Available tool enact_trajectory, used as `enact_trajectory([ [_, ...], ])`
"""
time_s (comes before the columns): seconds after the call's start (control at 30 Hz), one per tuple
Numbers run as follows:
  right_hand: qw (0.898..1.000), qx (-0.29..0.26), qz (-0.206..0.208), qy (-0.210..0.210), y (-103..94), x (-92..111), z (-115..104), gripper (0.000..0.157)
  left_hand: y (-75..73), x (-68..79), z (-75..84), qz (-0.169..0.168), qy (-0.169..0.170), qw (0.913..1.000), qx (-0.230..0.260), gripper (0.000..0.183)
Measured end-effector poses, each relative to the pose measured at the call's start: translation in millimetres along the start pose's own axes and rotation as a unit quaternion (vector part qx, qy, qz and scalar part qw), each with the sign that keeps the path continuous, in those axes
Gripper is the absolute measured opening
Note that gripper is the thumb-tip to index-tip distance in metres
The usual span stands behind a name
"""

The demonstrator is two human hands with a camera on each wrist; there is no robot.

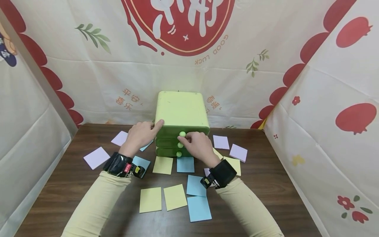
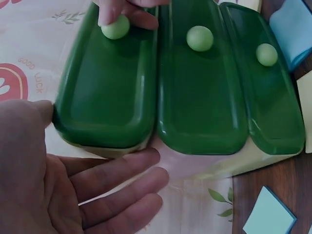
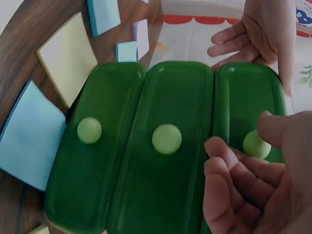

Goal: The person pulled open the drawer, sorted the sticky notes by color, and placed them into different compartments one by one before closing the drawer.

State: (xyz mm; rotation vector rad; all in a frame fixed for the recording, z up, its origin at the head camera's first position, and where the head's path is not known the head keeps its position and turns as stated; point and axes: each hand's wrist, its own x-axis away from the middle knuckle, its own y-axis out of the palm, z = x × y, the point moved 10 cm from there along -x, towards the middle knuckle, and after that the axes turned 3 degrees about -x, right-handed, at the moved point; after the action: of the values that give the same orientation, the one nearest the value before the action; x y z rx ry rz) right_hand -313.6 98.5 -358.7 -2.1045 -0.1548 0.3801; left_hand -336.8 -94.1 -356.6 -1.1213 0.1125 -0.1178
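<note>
A small light-green cabinet (image 1: pixel 182 108) with three dark-green drawers, each with a round pale-green knob, stands at the back of the table. My right hand (image 1: pixel 199 146) pinches the knob (image 3: pixel 257 145) of the top drawer (image 2: pixel 105 92) between thumb and fingers. At the cabinet's left side is my left hand (image 1: pixel 139 136), its thumb near the top front corner and its fingers extended along the side wall, as the left wrist view shows. The middle knob (image 2: pixel 200 38) and the bottom knob (image 2: pixel 266 54) are untouched. What the drawers hold is hidden.
Sticky-note pads lie around the cabinet on the brown wooden table (image 1: pixel 251 204): yellow ones (image 1: pixel 150 200), blue ones (image 1: pixel 199 209) and lilac ones (image 1: pixel 96 158). A printed white cloth (image 1: pixel 142 79) hangs behind the cabinet and on both sides.
</note>
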Motion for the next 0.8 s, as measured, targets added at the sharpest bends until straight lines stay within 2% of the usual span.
enact_trajectory([
  [0.1, 1.0, -0.001, 0.018, 0.019, -2.4, 0.2, 0.6, 0.053, -1.2, 0.4, 1.9, -0.002, -0.009, 0.9999, 0.005, 0.075],
  [0.3, 0.999, -0.004, 0.041, 0.031, -5.9, -0.8, 0.7, 0.057, -2.4, -0.2, 2.7, -0.018, -0.023, 0.9995, 0.014, 0.071],
  [0.8, 0.999, 0.02, 0.026, 0.029, -3.7, -4.8, -0.1, 0.058, 0.7, -1.8, 0.6, -0.062, -0.04, 0.9959, 0.051, 0.071],
])
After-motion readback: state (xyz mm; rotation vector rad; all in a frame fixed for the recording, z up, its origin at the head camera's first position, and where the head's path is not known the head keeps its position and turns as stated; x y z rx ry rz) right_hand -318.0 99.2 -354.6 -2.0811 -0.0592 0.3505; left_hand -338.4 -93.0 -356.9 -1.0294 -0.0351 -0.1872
